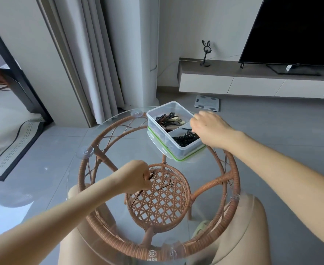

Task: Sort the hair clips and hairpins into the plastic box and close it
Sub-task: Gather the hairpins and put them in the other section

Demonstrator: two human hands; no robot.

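1. On the near-centre of the glass tabletop point(119, 142), the left hand point(136, 175) is curled, with fingers and thumb pinching a few dark pinched hairpins point(151, 175) just above the surface.
2. Several loose hairpins point(165, 186) lie just right of that hand and near it, scattered on the glass over the woven rattan shelf point(157, 203).
3. The plastic box point(163, 109) sits at the far right of the table, open and resting on its green-rimmed lid point(178, 157). Its far compartment holds hair clips point(168, 119); its near-right one holds the sorted hairpins point(185, 139).
4. The right hand point(209, 129) hovers at the box's right edge, palm down, over the hairpin compartment. The fingers are motion-blurred, so I cannot tell whether they hold or release anything. The hands are well apart.
5. Judgement: the step is late-stage sorting. No clips show on the glass, and only hairpins are left to gather.
6. Judgement: the next move calls for carrying the pinched bundle to the near-right compartment without crossing the divider, then sweeping up the rest. Thin pins on slick glass will need a fingernail pinch or a slide to the edge. The lid must come out from under the box before closing.
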